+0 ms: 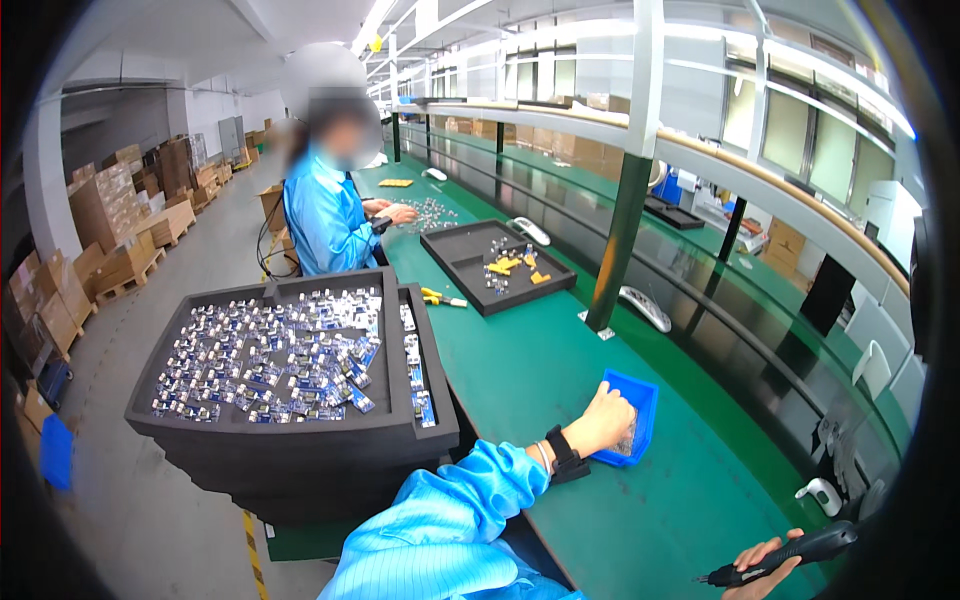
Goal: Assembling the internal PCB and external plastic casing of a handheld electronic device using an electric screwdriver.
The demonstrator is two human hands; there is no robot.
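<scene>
My left hand (603,420) reaches down into a small blue bin (645,400) on the green workbench. Its fingers are bent together among small metal-looking parts (627,437) in the bin, and their tips are hidden. A black band sits on that wrist, below the blue sleeve. At the lower right, my right hand (768,568) grips a black electric screwdriver (815,545). The tool lies nearly level, with its bit pointing left, away from the bin.
Left of the bench stands a stack of black foam trays (290,455); small blue circuit boards (265,350) fill the top one. Farther along, a black tray (450,250) holds yellow pieces, beside pliers (443,298). A co-worker (325,220) in blue handles small parts. A metal post (620,240) rises from the bench.
</scene>
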